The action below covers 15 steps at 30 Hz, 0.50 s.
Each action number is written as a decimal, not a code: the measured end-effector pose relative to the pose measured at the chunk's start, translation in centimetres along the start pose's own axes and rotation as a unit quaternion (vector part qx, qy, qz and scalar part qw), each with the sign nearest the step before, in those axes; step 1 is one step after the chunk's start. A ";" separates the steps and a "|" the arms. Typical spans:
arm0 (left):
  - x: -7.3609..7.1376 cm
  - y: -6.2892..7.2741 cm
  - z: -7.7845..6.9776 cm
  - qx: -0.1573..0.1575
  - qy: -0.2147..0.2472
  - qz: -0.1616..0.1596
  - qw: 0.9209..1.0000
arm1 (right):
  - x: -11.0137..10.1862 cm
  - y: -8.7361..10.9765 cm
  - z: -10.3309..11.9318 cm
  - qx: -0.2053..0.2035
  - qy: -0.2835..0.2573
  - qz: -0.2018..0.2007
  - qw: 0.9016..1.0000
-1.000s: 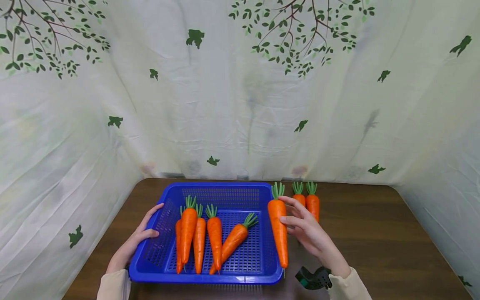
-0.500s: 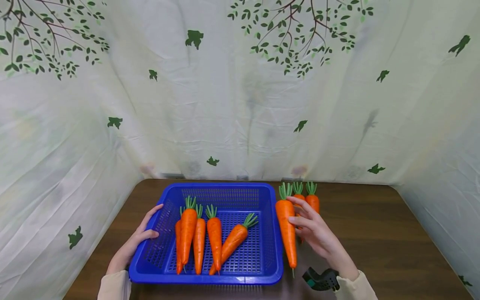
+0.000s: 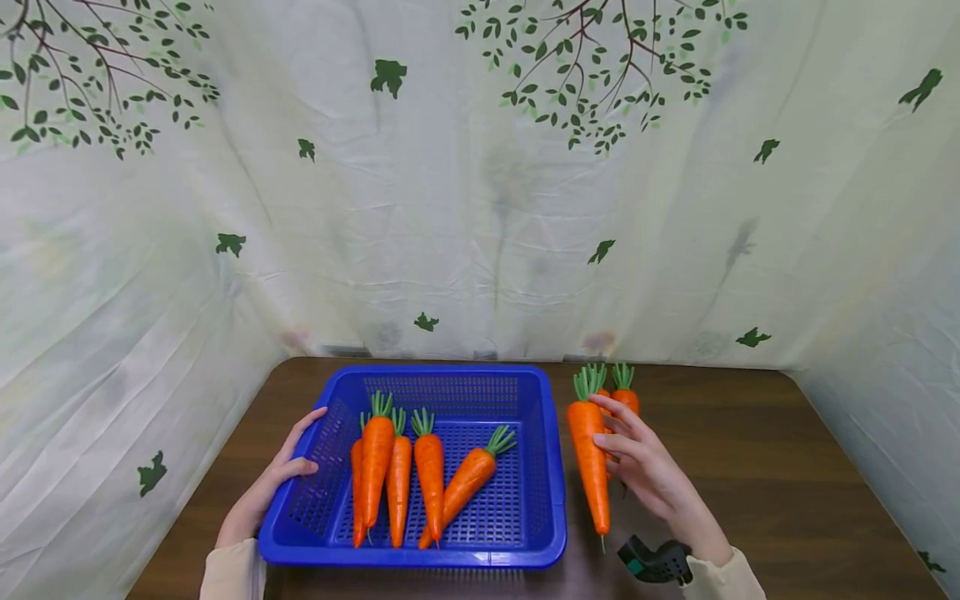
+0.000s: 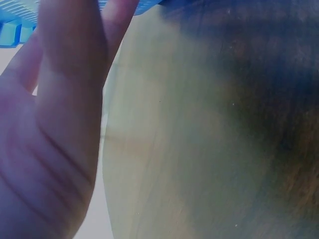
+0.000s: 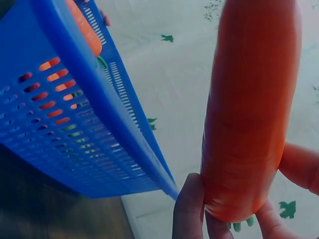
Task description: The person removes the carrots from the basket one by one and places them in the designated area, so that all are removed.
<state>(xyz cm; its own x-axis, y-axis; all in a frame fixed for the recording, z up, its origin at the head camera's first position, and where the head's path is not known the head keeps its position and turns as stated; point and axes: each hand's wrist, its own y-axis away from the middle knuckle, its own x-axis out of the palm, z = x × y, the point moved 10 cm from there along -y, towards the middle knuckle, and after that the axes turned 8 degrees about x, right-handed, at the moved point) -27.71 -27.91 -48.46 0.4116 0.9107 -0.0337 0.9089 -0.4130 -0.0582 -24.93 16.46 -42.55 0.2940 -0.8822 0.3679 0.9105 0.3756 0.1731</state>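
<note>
A blue plastic basket (image 3: 551, 467) with several orange carrots in it, such as this upright-lying carrot (image 3: 429, 479), sits on the brown table. My left hand (image 3: 262, 483) grips the basket's left rim; its lower fingers are hidden. In my right hand (image 3: 652, 467) is a carrot (image 3: 588, 454), pinched between thumb and fingers near its leafy top, just right of the basket with its tip toward me. The right wrist view shows this carrot (image 5: 251, 109) close up, apart from the basket wall (image 5: 75, 114).
Behind my right hand another carrot (image 3: 625, 403) lies on the table (image 3: 750, 467), with one more largely hidden by the held carrot. A pale cloth (image 3: 480, 208) with leaf prints hangs behind and at both sides. A black device (image 3: 654, 560) is on my right wrist.
My right hand has carried the carrot rightward, from over the basket's right rim to in front of the carrots on the table. The left hand and basket stay put.
</note>
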 end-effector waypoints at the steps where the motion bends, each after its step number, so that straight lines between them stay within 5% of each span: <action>1: 0.0 0.0 0.0 0.000 0.003 0.000 1.000 | -0.1 0.0 0.0 0.000 0.001 -0.001 1.000; 15: -0.1 -0.2 -0.1 0.021 -0.013 0.003 1.000 | -2.6 1.1 0.3 -0.015 0.018 -0.017 1.000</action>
<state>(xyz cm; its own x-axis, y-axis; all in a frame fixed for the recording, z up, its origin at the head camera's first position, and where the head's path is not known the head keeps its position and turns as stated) -27.95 -27.94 -48.31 0.4152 0.9078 -0.0595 0.9024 -0.4193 -0.0996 -24.82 19.26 -43.08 0.2720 -0.9042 0.3292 0.9286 0.3364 0.1568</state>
